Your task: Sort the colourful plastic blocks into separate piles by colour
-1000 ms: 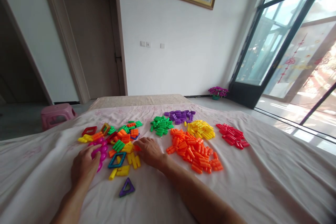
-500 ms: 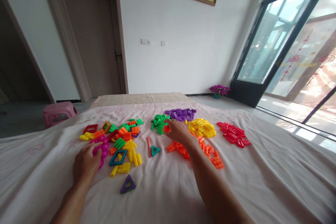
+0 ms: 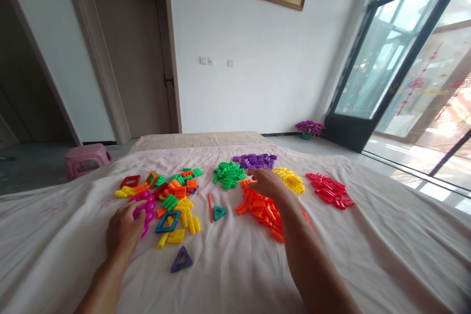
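My left hand (image 3: pixel 124 228) is closed around a magenta piece with rounded lobes (image 3: pixel 149 206) at the left of the cloth. Beside it lies a mixed heap of yellow tube blocks (image 3: pixel 190 222), green blocks (image 3: pixel 170 202) and orange blocks (image 3: pixel 179 191), with a blue diamond frame (image 3: pixel 168 222) on it. My right hand (image 3: pixel 271 185) hovers over the far end of the orange block pile (image 3: pixel 263 208), fingers apart and pointing left. Orange pieces show under its fingertips. A green pile (image 3: pixel 228 175), a purple pile (image 3: pixel 253 161) and a yellow pile (image 3: pixel 292 180) surround that hand.
A red pile (image 3: pixel 329 190) lies to the right. A teal triangle (image 3: pixel 219 213) and a thin orange stick (image 3: pixel 211 207) rest mid-cloth; a purple triangle (image 3: pixel 181 260) is nearer me. The pale cloth (image 3: pixel 382 245) has wrinkles. A pink stool (image 3: pixel 88 159) stands beyond it.
My right hand has shifted right, from the green pile to the orange pile; an orange piece was at its fingertips before. My left hand stays on the magenta piece. The view tilts slightly.
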Available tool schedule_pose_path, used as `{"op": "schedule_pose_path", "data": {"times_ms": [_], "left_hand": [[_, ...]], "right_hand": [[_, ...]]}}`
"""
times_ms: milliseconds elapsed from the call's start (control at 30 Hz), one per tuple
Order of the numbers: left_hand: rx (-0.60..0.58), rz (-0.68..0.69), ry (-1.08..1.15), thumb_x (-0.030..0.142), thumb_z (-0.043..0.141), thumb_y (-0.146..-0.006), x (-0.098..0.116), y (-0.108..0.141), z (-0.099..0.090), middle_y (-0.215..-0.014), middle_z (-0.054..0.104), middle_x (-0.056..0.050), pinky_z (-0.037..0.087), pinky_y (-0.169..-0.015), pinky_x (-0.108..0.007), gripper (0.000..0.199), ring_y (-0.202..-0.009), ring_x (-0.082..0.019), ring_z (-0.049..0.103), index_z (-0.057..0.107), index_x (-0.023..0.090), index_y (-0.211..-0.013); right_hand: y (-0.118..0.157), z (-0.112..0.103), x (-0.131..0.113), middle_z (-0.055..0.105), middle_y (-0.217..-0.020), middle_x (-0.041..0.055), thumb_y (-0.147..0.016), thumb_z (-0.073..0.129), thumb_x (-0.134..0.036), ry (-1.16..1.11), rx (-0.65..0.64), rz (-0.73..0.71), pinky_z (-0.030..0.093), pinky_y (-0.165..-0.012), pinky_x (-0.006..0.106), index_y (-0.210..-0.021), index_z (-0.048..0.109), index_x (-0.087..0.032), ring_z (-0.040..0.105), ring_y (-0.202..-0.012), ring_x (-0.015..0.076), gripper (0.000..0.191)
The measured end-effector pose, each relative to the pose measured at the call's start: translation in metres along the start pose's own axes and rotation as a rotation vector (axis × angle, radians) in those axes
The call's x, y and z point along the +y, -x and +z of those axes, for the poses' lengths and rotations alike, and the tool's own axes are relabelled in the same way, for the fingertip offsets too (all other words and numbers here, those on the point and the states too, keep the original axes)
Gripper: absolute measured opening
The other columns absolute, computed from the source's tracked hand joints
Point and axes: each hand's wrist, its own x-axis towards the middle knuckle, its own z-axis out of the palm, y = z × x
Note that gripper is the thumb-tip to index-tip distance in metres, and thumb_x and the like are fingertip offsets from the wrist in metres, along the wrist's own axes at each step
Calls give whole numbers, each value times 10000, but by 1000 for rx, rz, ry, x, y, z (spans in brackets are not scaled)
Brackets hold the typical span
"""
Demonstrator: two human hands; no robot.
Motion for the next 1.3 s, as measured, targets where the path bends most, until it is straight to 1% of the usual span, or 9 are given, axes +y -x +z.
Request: {"op": "schedule_pose_path", "data": {"times_ms": [133, 267, 367, 567, 733, 833, 933, 1067, 1300], "left_hand": [[0, 23, 11, 346, 478, -886, 1, 0, -2, -1338, 697, -178, 462, -1117, -458, 456, -1287, -340, 614, 769, 156, -1181], [2, 17, 28, 344, 481, -887, 3, 0, -3, -1339, 701, -181, 465, -1116, -461, 454, -1288, -340, 616, 772, 153, -1178], [-4, -7, 39, 341, 495, -889, 4, -1, -3, -1353, 696, -186, 477, -1102, -467, 449, -1282, -344, 621, 774, 153, -1186], [6, -32, 50, 327, 520, -882, 4, -1, -3, -1355, 697, -181, 497, -1079, -478, 423, -1263, -352, 635, 788, 170, -1170], [-3, -46, 40, 318, 515, -893, 5, -2, -3, -1365, 696, -167, 487, -1097, -453, 413, -1281, -330, 628, 788, 183, -1171], [-8, -39, 44, 322, 505, -900, 3, -2, -1, -1375, 686, -178, 476, -1110, -448, 423, -1289, -326, 621, 782, 171, -1180], [3, -24, 29, 328, 518, -890, 0, -2, 1, -1368, 692, -170, 489, -1090, -443, 412, -1272, -324, 627, 777, 185, -1177], [13, -1, 25, 345, 508, -886, -2, -1, 2, -1324, 712, -162, 491, -1083, -437, 419, -1254, -327, 638, 780, 189, -1165], [23, 14, 29, 353, 497, -884, -1, -1, 1, -1317, 724, -148, 483, -1094, -441, 427, -1262, -330, 636, 784, 184, -1152]], "right_hand": [[-8, 28, -42, 748, -1213, 113, -937, 624, -253, -64, -68, -177, 492, -956, 381, -1302, 705, -233, 671, -1160, 298, 375], [-28, 70, -84, 665, -1389, 151, -934, 596, -177, -171, -63, -383, 444, -1094, 407, -1450, 588, -176, 608, -1283, 284, 515], [-49, 102, -106, 575, -1512, 149, -932, 594, -163, -247, -55, -446, 423, -1144, 431, -1510, 513, -187, 545, -1372, 276, 584], [-82, 139, -125, 498, -1575, 181, -971, 618, -307, -274, -23, -411, 419, -1155, 469, -1541, 458, -161, 452, -1453, 310, 609], [-96, 150, -126, 698, -1304, 107, -964, 666, -359, -284, -25, -401, 469, -1057, 390, -1304, 668, -210, 620, -1239, 259, 370], [-94, 149, -121, 717, -1240, 115, -923, 726, -353, -289, 9, -377, 470, -1026, 354, -1261, 697, -187, 641, -1181, 254, 377], [-83, 135, -111, 713, -1253, 126, -899, 758, -347, -288, 37, -361, 465, -1037, 355, -1306, 688, -193, 631, -1209, 265, 441], [-62, 101, -85, 716, -1263, 128, -841, 808, -335, -305, 13, -275, 477, -1030, 352, -1348, 677, -190, 649, -1202, 267, 543], [-38, 46, -25, 735, -1237, 109, -799, 801, -251, -133, -28, -181, 486, -988, 346, -1252, 741, -197, 663, -1183, 280, 459]]}}
